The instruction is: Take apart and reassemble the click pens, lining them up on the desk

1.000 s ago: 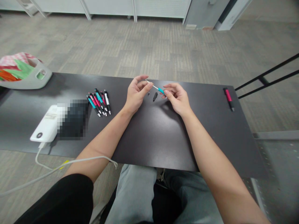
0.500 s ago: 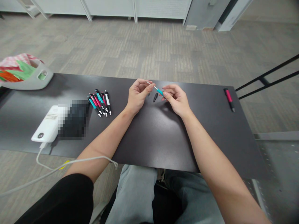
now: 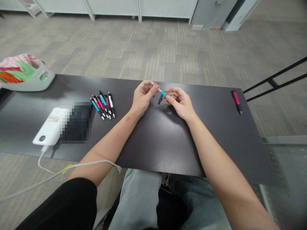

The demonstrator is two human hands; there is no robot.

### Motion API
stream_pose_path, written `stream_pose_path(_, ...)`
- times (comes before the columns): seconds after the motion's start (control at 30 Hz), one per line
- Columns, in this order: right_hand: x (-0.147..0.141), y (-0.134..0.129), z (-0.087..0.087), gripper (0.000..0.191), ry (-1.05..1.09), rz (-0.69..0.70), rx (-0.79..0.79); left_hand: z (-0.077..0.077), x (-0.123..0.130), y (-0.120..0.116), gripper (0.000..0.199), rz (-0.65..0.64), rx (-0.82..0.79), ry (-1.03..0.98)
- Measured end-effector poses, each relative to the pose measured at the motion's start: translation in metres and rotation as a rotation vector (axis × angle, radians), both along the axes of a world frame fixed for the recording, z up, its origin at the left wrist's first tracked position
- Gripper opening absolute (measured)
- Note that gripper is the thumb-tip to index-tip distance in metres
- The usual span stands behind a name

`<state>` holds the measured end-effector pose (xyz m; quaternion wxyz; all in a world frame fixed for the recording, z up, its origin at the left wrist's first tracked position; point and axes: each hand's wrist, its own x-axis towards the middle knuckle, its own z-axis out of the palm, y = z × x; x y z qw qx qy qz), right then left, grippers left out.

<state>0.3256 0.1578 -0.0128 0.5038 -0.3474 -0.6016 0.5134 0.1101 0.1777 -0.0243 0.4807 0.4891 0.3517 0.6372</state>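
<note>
nearest: the person's legs in pale jeans (image 3: 139, 198), with a black sleeve (image 3: 64, 204) on the left arm and a white cable (image 3: 79, 165) crossing in front of that forearm. dark worktop (image 3: 158, 147) beyond the lap. on its left part, a white device (image 3: 49, 127) with a cable plugged into its near end; beside it a dark item (image 3: 78, 123), pixelated, identity cannot be told. right of that, a cluster of pens (image 3: 103, 104), teal, pink and white with black parts, lying side by side, silver tips toward the person. far right of the worktop: one pink and black pen (image 3: 237, 102), well apart from the cluster. right hand (image 3: 179, 100): grip narrow, thumb and fingers holding a teal barrel (image 3: 163, 94). left hand (image 3: 144, 97): grip narrow, thumb and finger pinching a thin white rod (image 3: 157, 88) that runs in line with the barrel. both pieces are between the hands, over the worktop's far half. a small black piece (image 3: 160, 99) lies just below the barrel. far left corner: white basket (image 3: 35, 84) with coloured cloths (image 3: 26, 70). farther: grey carpet (image 3: 120, 48), then white cabinets (image 3: 115, 8).
</note>
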Motion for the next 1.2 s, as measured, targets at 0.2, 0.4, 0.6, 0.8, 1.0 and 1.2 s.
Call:
stream_pose_path(0.2, 0.003, 0.002, 0.000, 0.069, -0.008, -0.038, 0.011, 0.001, -0.005, 0.002, 0.078, -0.029, -0.002, -0.005)
stream_pose_path(0.4, 0.003, 0.003, -0.004, 0.066, -0.002, -0.032, 0.017, -0.002, -0.008, 0.006, 0.068, -0.021, 0.084, 0.011)
stream_pose_path(0.6, 0.002, 0.000, 0.000, 0.069, -0.027, -0.006, -0.028, -0.011, -0.005, 0.010, 0.071, 0.050, 0.157, 0.043)
stream_pose_path(0.8, 0.002, 0.000, 0.001, 0.066, -0.010, 0.002, -0.027, -0.011, -0.004, 0.010, 0.063, 0.094, 0.235, 0.033)
stream_pose_path(1.0, 0.002, 0.001, -0.001, 0.070, -0.023, -0.014, -0.028, -0.002, -0.003, 0.004, 0.067, 0.004, 0.153, 0.013)
stream_pose_path(1.2, 0.001, 0.001, -0.002, 0.068, 0.007, -0.007, -0.047, 0.001, -0.007, 0.001, 0.073, -0.012, 0.057, 0.042)
